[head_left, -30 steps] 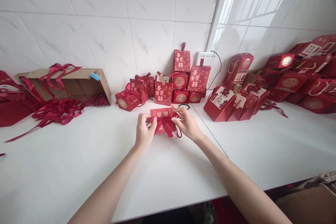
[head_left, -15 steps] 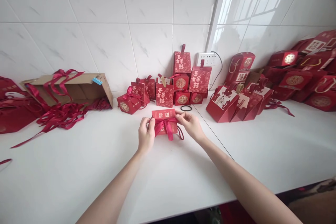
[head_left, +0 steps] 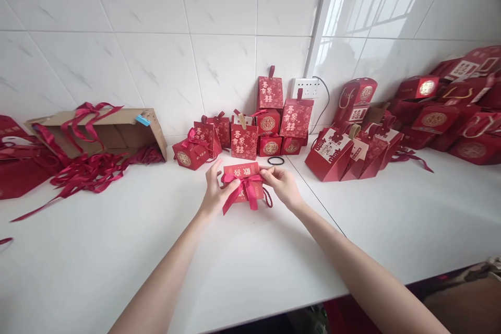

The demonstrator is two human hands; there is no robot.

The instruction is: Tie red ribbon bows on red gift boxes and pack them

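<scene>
A small red gift box (head_left: 241, 171) with gold lettering lies on the white table between my hands. Round it runs a red satin ribbon (head_left: 252, 200), tied in a bow on the face towards me, its tails hanging down. A twisted dark red cord handle (head_left: 267, 198) sticks out at the box's lower right. My left hand (head_left: 214, 190) is at the left side, fingers spread and raised, its thumb resting on the bow. With thumb and forefinger together, my right hand (head_left: 284, 183) pinches the ribbon's right loop beside the box's right edge.
Behind stand several finished red boxes (head_left: 245, 142) and a black ring (head_left: 276, 160). At left, loose red ribbons (head_left: 88, 177) spill from a cardboard box (head_left: 117, 141). More red boxes (head_left: 329, 162) stand at right. A power strip (head_left: 307, 87) is against the tiled wall.
My left hand has opened its fingers and shifted its thumb onto the bow, and the left ribbon tail hangs freer. My right hand stays at the right edge.
</scene>
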